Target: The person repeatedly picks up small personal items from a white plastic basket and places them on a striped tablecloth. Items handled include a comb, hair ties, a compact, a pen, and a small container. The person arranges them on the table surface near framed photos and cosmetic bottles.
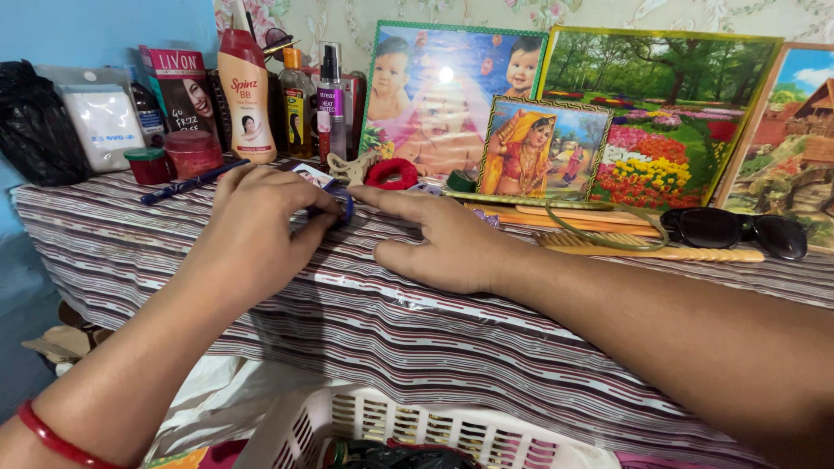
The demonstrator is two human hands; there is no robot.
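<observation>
My left hand (252, 230) rests on the striped cloth (365, 321) of a shelf, its fingertips pinched on a small blue ring-shaped thing (345, 207). My right hand (439, 239) lies flat on the cloth just right of it, fingers stretched toward the blue ring, holding nothing. A red bangle (52, 439) sits on my left wrist. A red ring-shaped band (391, 172) and a small photo card (313, 176) lie just behind the hands.
Bottles (247, 95), small red jars (193, 153) and a black bag (35, 122) stand at the back left. Framed pictures (539, 148) lean on the wall. Dark sunglasses (738, 230), a comb (643, 252) and a green bangle (608, 227) lie right. A white basket (417, 426) sits below.
</observation>
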